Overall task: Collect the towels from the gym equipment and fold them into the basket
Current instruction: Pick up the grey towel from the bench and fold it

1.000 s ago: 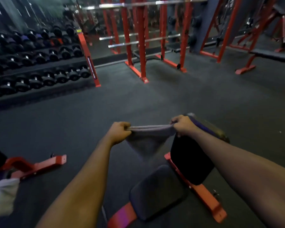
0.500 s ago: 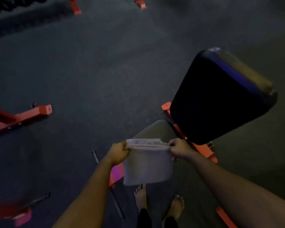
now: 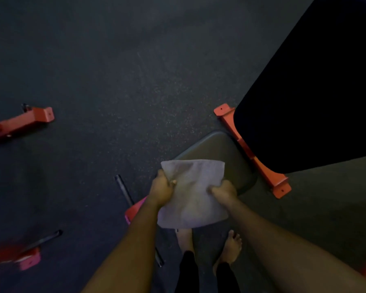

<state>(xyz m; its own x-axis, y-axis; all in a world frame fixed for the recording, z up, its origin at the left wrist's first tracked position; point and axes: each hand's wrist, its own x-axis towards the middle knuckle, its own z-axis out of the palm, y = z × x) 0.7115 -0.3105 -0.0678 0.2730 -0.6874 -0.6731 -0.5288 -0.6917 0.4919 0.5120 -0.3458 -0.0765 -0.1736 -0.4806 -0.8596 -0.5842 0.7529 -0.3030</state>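
Note:
A small pale grey towel [image 3: 193, 193], folded into a rough square, hangs in front of me over the bench seat. My left hand [image 3: 162, 189] grips its left edge with the thumb on top. My right hand [image 3: 224, 191] grips its right edge, fingers curled into the cloth. Both hands hold it at about waist height, above my bare feet [image 3: 230, 248]. No basket is in view.
A gym bench stands at the right: a black back pad [image 3: 315, 102], a dark seat pad [image 3: 226, 153] and an orange frame [image 3: 260, 163]. Orange equipment feet [image 3: 28, 121] lie at the left. A pink-red base with dark bars [image 3: 28, 256] sits lower left on the dark rubber floor.
The view tipped from the gym racks down to the floor. The towel went from stretched between my hands to a folded square, and my hands slid down from its top corners to its side edges.

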